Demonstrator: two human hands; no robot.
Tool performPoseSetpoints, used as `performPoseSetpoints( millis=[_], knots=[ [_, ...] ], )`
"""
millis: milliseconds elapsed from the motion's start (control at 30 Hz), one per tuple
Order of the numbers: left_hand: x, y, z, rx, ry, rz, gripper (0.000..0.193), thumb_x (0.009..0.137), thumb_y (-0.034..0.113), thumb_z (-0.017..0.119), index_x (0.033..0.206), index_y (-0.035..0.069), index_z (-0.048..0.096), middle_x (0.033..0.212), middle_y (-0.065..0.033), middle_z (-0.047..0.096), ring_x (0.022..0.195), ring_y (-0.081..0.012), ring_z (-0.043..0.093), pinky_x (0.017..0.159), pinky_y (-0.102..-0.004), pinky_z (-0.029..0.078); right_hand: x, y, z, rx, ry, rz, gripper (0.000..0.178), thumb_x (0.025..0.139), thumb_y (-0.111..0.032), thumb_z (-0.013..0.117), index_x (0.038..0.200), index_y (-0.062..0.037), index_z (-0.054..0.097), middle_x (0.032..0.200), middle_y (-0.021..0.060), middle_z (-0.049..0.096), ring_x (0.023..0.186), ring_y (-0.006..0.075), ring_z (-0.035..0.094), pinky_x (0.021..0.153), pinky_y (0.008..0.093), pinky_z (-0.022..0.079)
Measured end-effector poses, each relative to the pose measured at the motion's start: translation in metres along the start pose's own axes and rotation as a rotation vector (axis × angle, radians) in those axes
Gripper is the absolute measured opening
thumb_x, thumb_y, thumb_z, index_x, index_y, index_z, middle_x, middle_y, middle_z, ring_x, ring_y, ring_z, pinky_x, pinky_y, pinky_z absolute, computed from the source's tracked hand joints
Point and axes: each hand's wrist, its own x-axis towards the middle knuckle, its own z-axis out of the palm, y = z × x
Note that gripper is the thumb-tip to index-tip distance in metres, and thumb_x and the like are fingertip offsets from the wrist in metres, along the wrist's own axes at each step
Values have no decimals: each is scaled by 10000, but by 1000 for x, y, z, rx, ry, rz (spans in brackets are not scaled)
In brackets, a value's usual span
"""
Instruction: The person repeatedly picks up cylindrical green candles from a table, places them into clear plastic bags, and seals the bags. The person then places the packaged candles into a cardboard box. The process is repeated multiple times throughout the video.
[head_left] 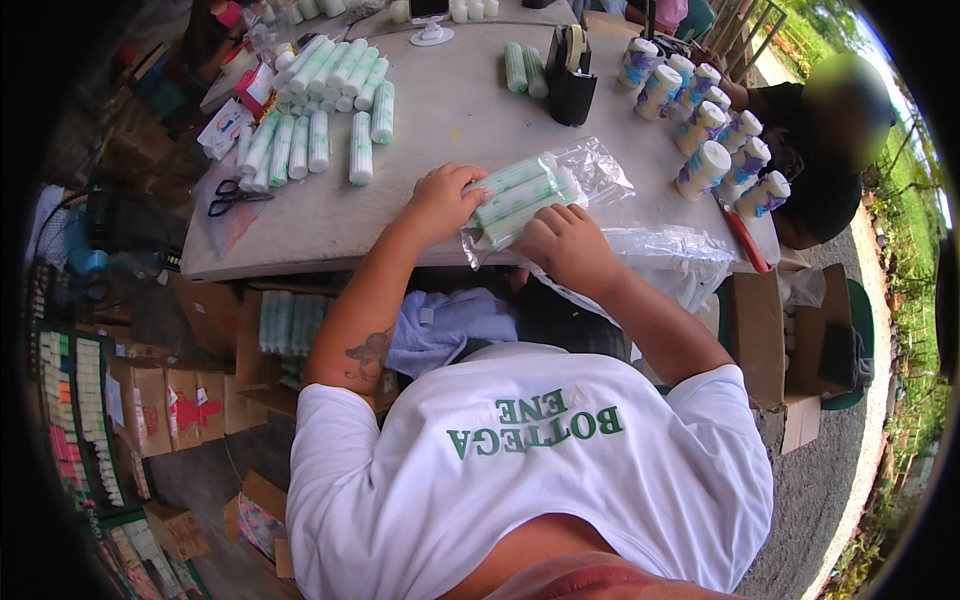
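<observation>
At the near edge of the table, a clear plastic bag (592, 172) holds white ribbed rolls (520, 195) with green print, lying side by side. My left hand (447, 200) grips the left end of the bagged rolls, thumb and fingers curled round it. My right hand (568, 242) is closed on the near right side of the bag, with its fingers bent; the fingertips are partly hidden. The bag's loose, crinkled end sticks out beyond the rolls at the far right.
A pile of similar rolls (318, 145) lies at the left, near dark-handled scissors (236, 198). A black tape dispenser (570, 85) stands farther back. White cylinders with blue-purple bands (703, 170) stand at the right, near a red-handled tool (746, 238). Another person (825, 150) sits beyond them.
</observation>
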Motion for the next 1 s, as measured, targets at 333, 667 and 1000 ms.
performPoseSetpoints(
  millis=[333,667,1000],
  knots=[
    [-104,36,19,-931,-268,-435,406,875,189,646,1159,-44,472,1029,-115,623,908,-154,600,831,-285,469,-63,-31,-5,1557,-24,1070,410,906,-294,603,1092,37,450,961,106,613,876,158,616,720,286,537],
    [-58,62,1,-1238,-32,23,442,897,66,595,1281,30,379,1193,-57,510,1117,-121,473,969,-289,379,0,-23,-49,1357,-4,500,467,905,-136,605,1307,-52,383,1166,55,555,1063,133,529,921,310,430],
    [18,59,-17,-1140,143,129,351,863,123,664,1166,43,505,1103,-40,554,1022,-105,531,882,-267,441,51,34,-45,1288,-28,399,392,889,-139,633,1232,-45,470,1134,15,571,1052,109,524,906,278,418]
  ],
)
